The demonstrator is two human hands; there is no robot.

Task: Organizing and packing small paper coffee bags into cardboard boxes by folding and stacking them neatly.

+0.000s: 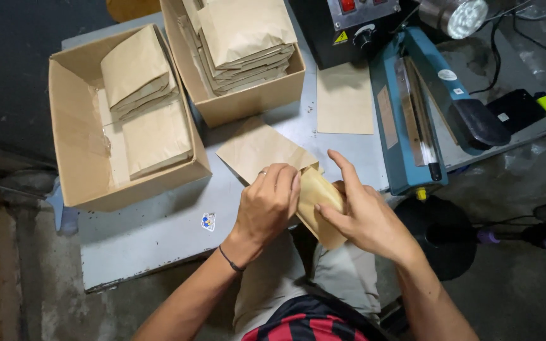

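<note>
A small brown paper pouch (321,211) sits between both hands, held just off the near edge of the grey surface (159,233), above the person's lap. The left hand (266,205) curls over its upper left side, fingers bent down across the paper, a ring on one finger and a dark band at the wrist. The right hand (361,218) cups it from the other side, thumb pressed on the face and the index finger stretched out past the top edge. Both hands are closed on the pouch.

The pouch looks light and thin, and it bulges a little, so it probably holds something loose. Paper like this creases readily and could tear at a seam; a flat grip on the two faces or along the edges seems the safest hold. What is inside cannot be seen, and the hands cover its top, so whether the mouth is open or folded is unclear.

Just beyond the left hand lies a flat empty paper bag (260,148), touching or slightly under the held pouch. Farther out stand two cardboard boxes: one (71,145) to the left with short stacks of bags, one (248,101) straight ahead packed fuller. Beyond the right hand lies another flat bag (345,101), and beside it a blue heat sealer (412,120) with its arm raised. A black machine (342,28) behind is cut off by the frame.
</note>
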